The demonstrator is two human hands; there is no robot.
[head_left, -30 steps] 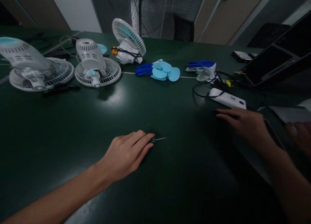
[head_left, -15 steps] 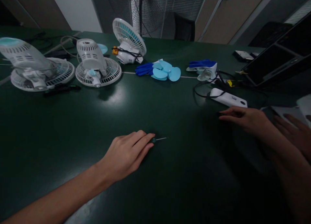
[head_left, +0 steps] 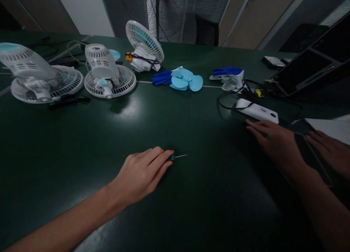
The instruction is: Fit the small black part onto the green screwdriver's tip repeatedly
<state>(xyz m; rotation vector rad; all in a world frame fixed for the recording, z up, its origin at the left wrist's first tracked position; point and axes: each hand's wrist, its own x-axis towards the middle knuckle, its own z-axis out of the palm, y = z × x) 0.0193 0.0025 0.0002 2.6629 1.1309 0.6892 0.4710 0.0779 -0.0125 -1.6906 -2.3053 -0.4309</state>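
Note:
My left hand (head_left: 144,172) is closed around the dark green handle of a small screwdriver (head_left: 180,156), resting low on the dark green table. The thin metal shaft points right. At the right, my right hand (head_left: 270,137) is low over the table, just in front of a white power strip (head_left: 257,110). Its fingertips come together at a small dark thing (head_left: 244,124), too dim to name. Another person's hand (head_left: 329,150) lies beside my right wrist, by a dark flat panel (head_left: 311,157) that my forearm partly covers.
Along the back stand white fan heads (head_left: 102,66), a tilted fan (head_left: 144,44), light blue fan blades (head_left: 187,79) and blue-white gloves (head_left: 228,75). A black cable (head_left: 225,106) loops by the power strip. A dark cabinet-like box (head_left: 314,62) stands at the right.
My right hand has turned flatter and shifted slightly left, its fingers straighter. The other person's hand has moved, and the dark panel shows more. My left hand has stayed with the screwdriver.

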